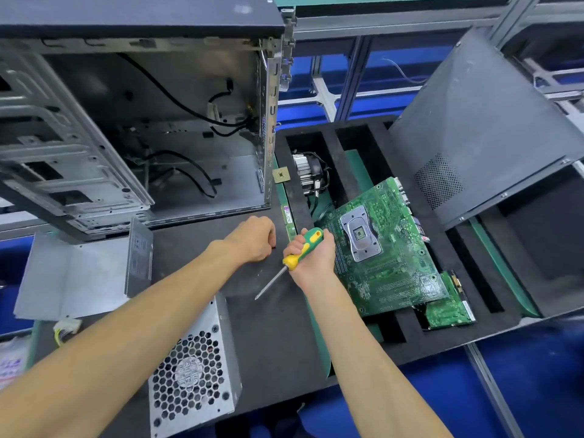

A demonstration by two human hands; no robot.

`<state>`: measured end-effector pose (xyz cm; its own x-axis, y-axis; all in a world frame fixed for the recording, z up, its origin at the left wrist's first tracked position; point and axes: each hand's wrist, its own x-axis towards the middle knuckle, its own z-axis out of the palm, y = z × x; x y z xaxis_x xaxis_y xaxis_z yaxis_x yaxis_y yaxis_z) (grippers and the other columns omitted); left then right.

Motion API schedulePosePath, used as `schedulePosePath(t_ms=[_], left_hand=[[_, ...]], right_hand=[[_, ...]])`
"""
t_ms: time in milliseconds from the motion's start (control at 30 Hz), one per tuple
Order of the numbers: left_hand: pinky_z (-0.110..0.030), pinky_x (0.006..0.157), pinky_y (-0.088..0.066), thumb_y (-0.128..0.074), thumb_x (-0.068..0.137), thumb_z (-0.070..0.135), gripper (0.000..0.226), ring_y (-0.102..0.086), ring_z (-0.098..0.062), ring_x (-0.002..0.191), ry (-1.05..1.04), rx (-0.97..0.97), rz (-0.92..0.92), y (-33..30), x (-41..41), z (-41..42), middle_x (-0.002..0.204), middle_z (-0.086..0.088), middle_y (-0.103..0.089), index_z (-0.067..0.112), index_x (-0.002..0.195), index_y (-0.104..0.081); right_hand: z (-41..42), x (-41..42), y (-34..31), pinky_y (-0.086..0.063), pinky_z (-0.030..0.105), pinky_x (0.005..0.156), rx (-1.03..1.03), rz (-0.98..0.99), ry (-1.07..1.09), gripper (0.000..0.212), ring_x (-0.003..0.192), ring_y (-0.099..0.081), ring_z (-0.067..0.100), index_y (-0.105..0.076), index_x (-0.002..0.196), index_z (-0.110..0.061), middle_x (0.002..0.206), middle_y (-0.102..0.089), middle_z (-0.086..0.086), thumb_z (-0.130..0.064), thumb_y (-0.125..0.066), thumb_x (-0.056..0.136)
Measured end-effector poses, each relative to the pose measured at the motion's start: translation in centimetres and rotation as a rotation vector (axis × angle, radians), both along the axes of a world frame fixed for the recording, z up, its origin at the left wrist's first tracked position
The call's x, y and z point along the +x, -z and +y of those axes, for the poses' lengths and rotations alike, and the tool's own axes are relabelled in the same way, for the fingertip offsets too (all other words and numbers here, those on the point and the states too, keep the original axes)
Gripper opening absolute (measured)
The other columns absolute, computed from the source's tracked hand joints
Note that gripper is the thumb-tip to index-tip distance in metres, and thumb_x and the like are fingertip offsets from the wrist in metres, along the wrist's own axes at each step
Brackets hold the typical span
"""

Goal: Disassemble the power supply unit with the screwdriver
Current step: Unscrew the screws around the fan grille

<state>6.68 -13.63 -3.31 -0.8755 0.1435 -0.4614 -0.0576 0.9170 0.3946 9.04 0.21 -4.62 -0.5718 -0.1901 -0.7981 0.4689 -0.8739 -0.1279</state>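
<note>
**Bench setup, just the surroundings**

Everything sits on a dark grey work mat (268, 336) with a green edge. Behind it runs an aluminium extrusion frame (347, 86), grey bars crossing in front of bright blue panels (301, 71). Below and right of the mat you get a blue floor (537, 384). Lighting is even and bright, no hard shadows.

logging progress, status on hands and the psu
Right hand grips screwdriver, tip off the work. Left hand curled on mat, contents hidden. Power supply unit untouched, cover lying beside it.
</note>
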Motion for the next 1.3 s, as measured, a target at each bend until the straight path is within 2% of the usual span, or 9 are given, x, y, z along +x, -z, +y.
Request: schedulePosePath(t_ms=[200, 400, 667, 767, 867, 967, 1067, 1167, 1300], left_hand=[[-0.029, 0.078, -0.049, -0.061, 0.081, -0.002, 0.023, -0.063, -0.024, 0.095, 0.028, -0.003, 0.031, 0.0, 0.0, -0.1, 0.094, 0.001, -0.063, 0.020, 0.083, -0.065], [-0.032, 0.089, -0.052, -0.056, 0.084, -0.004, 0.029, -0.061, -0.020, 0.100, 0.032, 0.053, 0.052, -0.9, 0.1, -1.1, 0.106, -0.001, -0.069, 0.018, 0.095, -0.070], [-0.023, 0.064, -0.048, -0.037, 0.087, -0.005, 0.043, -0.070, -0.013, 0.078, -0.129, 0.277, 0.121, -4.6, 1.9, -3.7, 0.093, -0.001, -0.072, 0.027, 0.079, -0.065], [-0.030, 0.072, -0.055, -0.037, 0.087, -0.004, 0.045, -0.071, -0.020, 0.085, -0.162, 0.348, 0.209, -5.9, 3.6, -4.6, 0.088, 0.004, -0.072, 0.030, 0.077, -0.065], [-0.035, 0.083, -0.057, -0.037, 0.087, -0.003, 0.045, -0.069, -0.015, 0.084, -0.206, 0.438, 0.319, -7.1, 5.8, -5.7, 0.085, 0.006, -0.072, 0.031, 0.079, -0.066], [-0.030, 0.075, -0.056, -0.040, 0.090, 0.000, 0.039, -0.068, -0.013, 0.082, -0.262, 0.483, 0.371, -7.8, 8.1, -6.8, 0.087, 0.008, -0.070, 0.029, 0.086, -0.066], [-0.024, 0.058, -0.044, -0.048, 0.092, 0.009, 0.023, -0.059, -0.007, 0.070, -0.356, 0.468, 0.430, -7.8, 10.6, -7.9, 0.080, 0.007, -0.064, 0.027, 0.093, -0.061], [-0.026, 0.057, -0.036, -0.052, 0.095, 0.019, 0.007, -0.051, -0.007, 0.065, -0.452, 0.433, 0.478, -7.5, 13.0, -9.1, 0.073, 0.006, -0.057, 0.025, 0.092, -0.050], [-0.032, 0.058, -0.036, -0.053, 0.098, 0.035, 0.023, -0.048, -0.017, 0.066, -0.612, 0.463, 0.338, -7.2, 15.7, -10.9, 0.078, 0.002, -0.053, 0.021, 0.086, -0.040]], right_hand=[[0.1, -0.1, -0.3, -0.031, 0.016, 0.035, -0.002, 0.015, 0.004, 0.047, 0.035, -0.035, 0.011, -0.052, 0.082, -0.011, 0.055, -0.041, -0.001, -0.050, -0.039, 0.105], [0.2, 0.2, -1.0, -0.031, 0.015, 0.035, -0.005, 0.049, 0.033, 0.047, 0.035, -0.034, 0.011, -0.051, 0.082, -0.012, 0.052, -0.041, -0.002, -0.050, -0.038, 0.105], [-1.2, 1.9, -4.4, -0.030, 0.015, 0.035, -0.031, 0.164, 0.099, 0.049, 0.036, -0.033, 0.011, -0.049, 0.081, -0.012, 0.053, -0.040, -0.001, -0.051, -0.034, 0.106], [-2.4, 3.2, -6.2, -0.031, 0.017, 0.035, -0.073, 0.243, 0.127, 0.049, 0.038, -0.033, 0.011, -0.049, 0.081, -0.012, 0.056, -0.039, -0.002, -0.055, -0.040, 0.104], [-3.5, 4.6, -7.9, -0.031, 0.018, 0.034, -0.123, 0.296, 0.154, 0.045, 0.039, -0.033, 0.010, -0.049, 0.081, -0.012, 0.061, -0.037, -0.003, -0.052, -0.051, 0.102], [-4.4, 6.0, -9.2, -0.030, 0.015, 0.037, -0.136, 0.337, 0.164, 0.041, 0.039, -0.033, 0.009, -0.048, 0.080, -0.012, 0.061, -0.037, -0.003, -0.047, -0.055, 0.102], [-5.3, 7.8, -10.1, -0.031, 0.015, 0.036, -0.071, 0.381, 0.152, 0.043, 0.037, -0.033, 0.008, -0.048, 0.080, -0.013, 0.058, -0.036, -0.003, -0.049, -0.052, 0.103], [-6.2, 9.9, -10.3, -0.037, 0.017, 0.036, 0.070, 0.382, 0.113, 0.047, 0.037, -0.035, 0.009, -0.048, 0.078, -0.015, 0.055, -0.035, -0.004, -0.055, -0.050, 0.102], [-7.1, 12.4, -9.4, -0.059, 0.031, 0.058, 0.250, 0.423, 0.111, 0.049, 0.049, -0.048, 0.019, -0.048, 0.080, -0.015, 0.055, -0.045, 0.002, -0.058, -0.045, 0.103]])
